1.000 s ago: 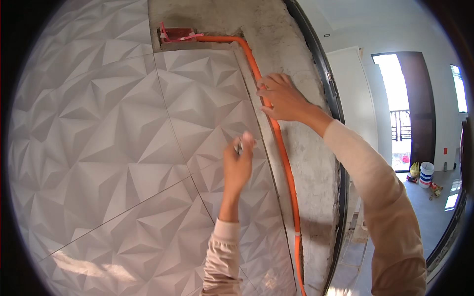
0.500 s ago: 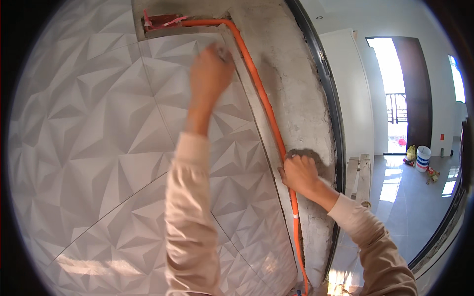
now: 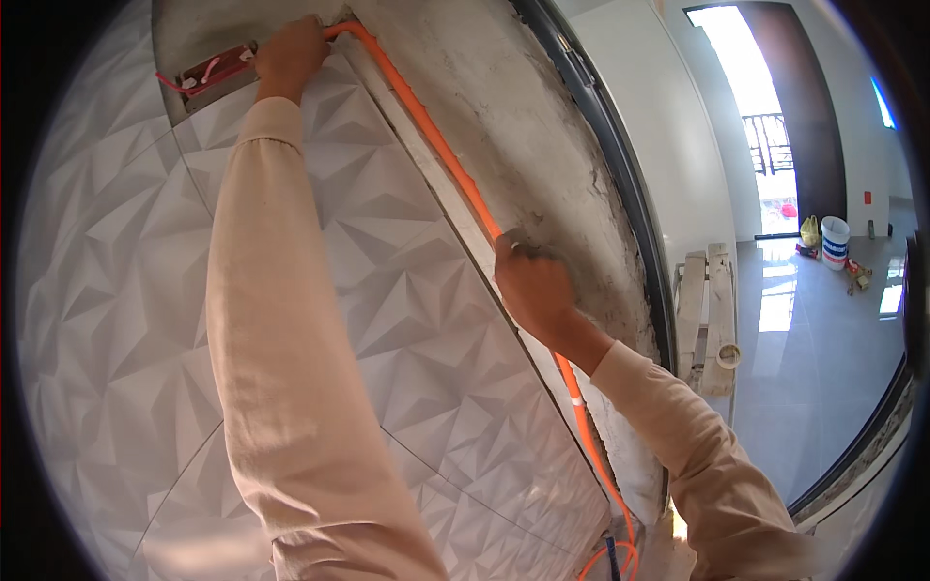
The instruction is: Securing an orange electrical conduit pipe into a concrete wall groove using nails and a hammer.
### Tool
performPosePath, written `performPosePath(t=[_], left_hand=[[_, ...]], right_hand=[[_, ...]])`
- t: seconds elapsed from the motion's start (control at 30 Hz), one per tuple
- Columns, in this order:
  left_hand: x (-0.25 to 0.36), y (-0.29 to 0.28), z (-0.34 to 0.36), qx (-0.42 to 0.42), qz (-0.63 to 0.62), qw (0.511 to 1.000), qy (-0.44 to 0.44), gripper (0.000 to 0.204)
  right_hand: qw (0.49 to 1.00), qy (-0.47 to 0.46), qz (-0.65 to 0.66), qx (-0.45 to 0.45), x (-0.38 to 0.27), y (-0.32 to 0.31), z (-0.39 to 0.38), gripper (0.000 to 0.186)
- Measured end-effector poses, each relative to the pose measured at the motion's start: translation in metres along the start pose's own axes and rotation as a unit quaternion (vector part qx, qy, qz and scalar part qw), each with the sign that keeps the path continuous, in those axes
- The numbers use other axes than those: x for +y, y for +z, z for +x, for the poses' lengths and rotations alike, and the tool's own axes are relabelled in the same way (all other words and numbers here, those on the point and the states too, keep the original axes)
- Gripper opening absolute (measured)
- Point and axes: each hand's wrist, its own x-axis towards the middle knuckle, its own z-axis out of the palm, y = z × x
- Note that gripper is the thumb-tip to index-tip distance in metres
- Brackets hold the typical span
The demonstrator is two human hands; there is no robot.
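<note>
Left hand [image 3: 291, 53] closed on orange conduit [image 3: 441, 155] bend; right hand [image 3: 533, 286] grips it midway; press flush along tile edge [image 3: 455, 228].

The left arm stretches straight up, its hand [image 3: 291, 53] curled with fingers bent at the top. The right arm bends at the elbow, its hand [image 3: 531, 286] lower, fingers closed, knuckles outward.

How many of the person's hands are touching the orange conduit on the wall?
2. The left hand grips it at the top bend beside the wall box; the right hand presses the orange conduit midway down the bare plaster strip.
</note>
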Motion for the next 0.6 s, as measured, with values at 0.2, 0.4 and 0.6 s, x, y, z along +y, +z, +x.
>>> performPosePath(t=[0.2, 0.4, 0.6], left_hand=[[-0.061, 0.029, -0.001, 0.106, 0.042, 0.986, 0.119, 0.026], [0.105, -0.023, -0.195, 0.013, -0.686, 0.682, -0.254, 0.028], [0.198, -0.016, -0.398, -0.078, -0.731, 0.626, -0.261, 0.013]], right_hand=[[0.998, -0.062, 0.001, 0.007, -0.029, -0.015, -0.002, 0.028], [0.972, -0.107, 0.195, -0.071, 0.032, -0.005, -0.007, 0.018], [0.872, 0.104, 0.475, -0.054, 0.039, -0.047, -0.041, 0.014]])
